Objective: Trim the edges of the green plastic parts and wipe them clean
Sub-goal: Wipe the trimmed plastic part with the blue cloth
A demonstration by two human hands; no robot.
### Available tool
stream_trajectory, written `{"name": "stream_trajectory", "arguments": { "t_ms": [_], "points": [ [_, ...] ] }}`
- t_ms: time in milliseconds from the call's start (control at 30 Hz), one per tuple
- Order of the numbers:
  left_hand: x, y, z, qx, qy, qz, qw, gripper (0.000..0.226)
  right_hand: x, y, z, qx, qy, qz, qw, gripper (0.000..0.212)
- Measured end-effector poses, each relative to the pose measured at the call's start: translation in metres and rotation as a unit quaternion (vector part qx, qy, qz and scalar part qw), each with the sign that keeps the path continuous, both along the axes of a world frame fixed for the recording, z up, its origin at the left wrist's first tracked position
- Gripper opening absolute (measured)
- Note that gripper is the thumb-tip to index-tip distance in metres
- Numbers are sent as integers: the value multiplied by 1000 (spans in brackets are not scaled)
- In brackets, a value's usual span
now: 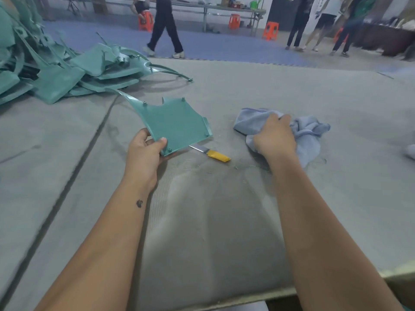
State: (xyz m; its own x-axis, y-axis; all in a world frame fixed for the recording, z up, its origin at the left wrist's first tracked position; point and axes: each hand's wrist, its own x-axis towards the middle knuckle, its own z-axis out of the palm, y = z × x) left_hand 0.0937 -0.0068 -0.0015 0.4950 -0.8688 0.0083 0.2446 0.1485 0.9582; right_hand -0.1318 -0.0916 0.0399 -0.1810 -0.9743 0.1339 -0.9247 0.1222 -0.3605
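Left hand (143, 153) pinches green part (173, 124) by near corner, held just above table (247, 221). Thin, light, stiff-ish w/ sharp edges, so grip flat faces. Right hand (275, 136) probably bunches soft cloth (310, 135); fingers hidden. Knife (211, 152) lies betw. them.

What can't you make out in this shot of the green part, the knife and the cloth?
Head view only:
- Knife: its blade tip is hidden under the green part held by the left hand.
- Right hand: its fingers are buried in the blue cloth.
- Pile of green parts: cut off by the left edge and blurred.
- Pale object: cut off by the right edge, unidentifiable.
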Motion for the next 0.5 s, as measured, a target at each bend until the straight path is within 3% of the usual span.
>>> {"name": "stream_trajectory", "arguments": {
  "t_ms": [100,133,167,200,267,333,433,500],
  "points": [
    [-1,0,0,2,-7,-1,1000,29,-8,3,7,-3,50,14,999,19],
    [-2,-1,0,3,-6,-1,1000,29,-11,5,10,-16,54,21,998,11],
    [-2,-1,0,4,-6,-1,1000,29,-15,5,13,-39,43,23,998,18],
    [-2,-2,0,6,-8,-1,1000,30,-19,4,16,-65,-7,26,998,24],
    [-1,-3,0,6,-8,-2,1000,30,-22,0,30,-108,-189,67,974,22],
    [-1,-3,-1,3,-3,-7,1000,30,-26,-6,45,-155,-272,101,944,17],
    [-1,-2,-1,0,0,-7,1000,29,-32,-17,58,-179,-227,85,953,12],
    [-1,-2,-1,0,-4,-5,1000,29,-41,-28,54,-128,-158,-2,979,20]
  ]
}}
